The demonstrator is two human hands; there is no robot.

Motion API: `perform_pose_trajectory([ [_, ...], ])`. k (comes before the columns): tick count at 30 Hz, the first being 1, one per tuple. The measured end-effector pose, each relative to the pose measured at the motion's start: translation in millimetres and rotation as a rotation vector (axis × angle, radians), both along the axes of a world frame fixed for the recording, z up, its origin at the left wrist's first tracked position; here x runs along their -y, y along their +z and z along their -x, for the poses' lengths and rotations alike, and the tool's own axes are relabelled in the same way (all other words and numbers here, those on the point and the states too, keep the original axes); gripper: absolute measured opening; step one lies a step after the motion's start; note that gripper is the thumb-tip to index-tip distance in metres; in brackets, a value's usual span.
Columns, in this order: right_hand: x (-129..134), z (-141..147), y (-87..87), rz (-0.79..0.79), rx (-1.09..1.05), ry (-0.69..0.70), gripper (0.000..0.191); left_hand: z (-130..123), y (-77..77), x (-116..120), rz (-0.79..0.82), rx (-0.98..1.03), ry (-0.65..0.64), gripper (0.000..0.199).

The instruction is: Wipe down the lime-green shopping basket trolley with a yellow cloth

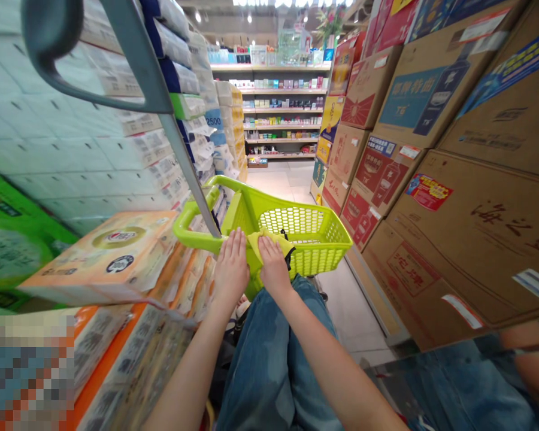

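Note:
A lime-green shopping basket cart [321, 227] with a meshed basket stands in front of my knees, its looped handle at the left. My left hand [233, 257] lies on the cart's near edge, fingers stretched out and nothing seen in it. Just to its right, my right hand [273, 260] presses a yellow cloth [257, 240] with a dark edge against the green side panel. The cloth shows around my fingertips, and part of it hangs toward the basket.
A grey metal pole [186, 157] rises by the cart's handle. Packed tissue bundles [112, 248] stand close on the left. Stacked cardboard boxes [467, 227] line the right, with a person's jeans [476, 386] at the lower right. Shelves [282, 109] stand ahead, past a tiled aisle.

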State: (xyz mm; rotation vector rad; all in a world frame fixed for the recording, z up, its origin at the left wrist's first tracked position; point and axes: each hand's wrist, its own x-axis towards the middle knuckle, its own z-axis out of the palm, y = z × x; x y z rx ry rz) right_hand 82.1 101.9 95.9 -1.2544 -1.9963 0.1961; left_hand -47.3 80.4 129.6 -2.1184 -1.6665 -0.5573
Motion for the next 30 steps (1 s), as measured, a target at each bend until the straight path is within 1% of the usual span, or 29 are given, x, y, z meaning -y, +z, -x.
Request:
perform_pose_trajectory([
  [3,-2,-33,-15.7,-0.024,0.011,-0.043,0.086,0,0.6,1,0.003,0.003,-0.003,0.077],
  [6,-5,-64,-28.5,-0.024,0.023,-0.110,0.085,0,0.3,2,0.002,0.008,-0.005,0.078],
  [8,-6,-78,-33.3,-0.014,0.025,-0.153,0.084,0,0.4,2,0.002,0.007,-0.005,0.078],
  [10,-7,-83,-33.2,0.006,0.015,-0.197,0.082,1,0.6,3,0.002,0.004,-0.004,0.077],
  [12,-7,-74,-27.0,0.042,-0.007,-0.255,0.079,1,0.2,2,0.001,0.004,-0.006,0.077],
  [14,-7,-51,-15.3,0.083,-0.022,-0.280,0.077,1,-1.0,2,-0.004,0.011,-0.012,0.077],
  [15,-6,-37,-8.3,0.098,-0.023,-0.263,0.077,1,-1.9,1,-0.007,0.016,-0.015,0.077],
  [17,-4,-7,5.3,0.095,-0.011,-0.151,0.077,1,-3.8,-1,-0.013,0.026,-0.013,0.073],
  [19,-2,16,14.9,0.072,-0.010,-0.059,0.075,1,-5.0,-1,-0.021,0.037,-0.004,0.068],
  [20,-2,23,17.3,0.061,-0.013,-0.033,0.075,1,-5.2,-2,-0.025,0.042,-0.001,0.067],
  [22,-1,24,16.9,0.042,-0.018,-0.004,0.076,0,-4.6,-1,-0.023,0.047,-0.004,0.069],
  [25,-3,0,6.1,0.015,0.003,0.010,0.081,0,-2.7,1,-0.005,0.042,-0.019,0.075],
  [30,-7,-64,-20.2,0.002,0.052,-0.097,0.081,0,-2.4,1,0.005,0.044,-0.018,0.076],
])
